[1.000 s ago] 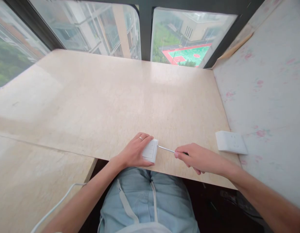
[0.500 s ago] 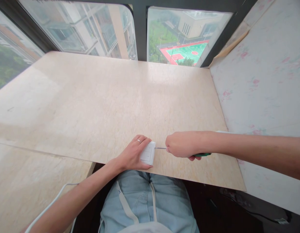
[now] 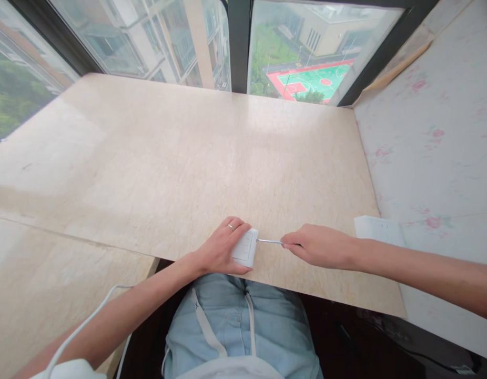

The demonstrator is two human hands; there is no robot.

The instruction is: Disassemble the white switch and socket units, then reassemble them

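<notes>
Your right hand [image 3: 318, 246] has rolled over since half a second ago, and more of the thin metal tool [image 3: 270, 241] sticks out in front of it now. Your right arm has dropped lower too, so you can see the white plug box [image 3: 377, 229] by the wall [image 3: 444, 158] again.

Far to the left, a white cord [image 3: 105, 298] bends past your left arm. Next comes your left hand [image 3: 220, 250], with a ring [image 3: 231, 227] on one finger. It is partly open and grips the white switch [image 3: 245, 248], with the thumb near the bottom edge and fingers at the top. The switch is near the front edge of the pale ledge [image 3: 227, 168], just above your blue shorts [image 3: 239, 321].

To the right of the switch, the tool lies almost flat, and its tip looks to touch the switch's right side. Your right hand is closed around the other end, so its handle is hidden. Past that hand, the plug box is partly behind your arm.
</notes>
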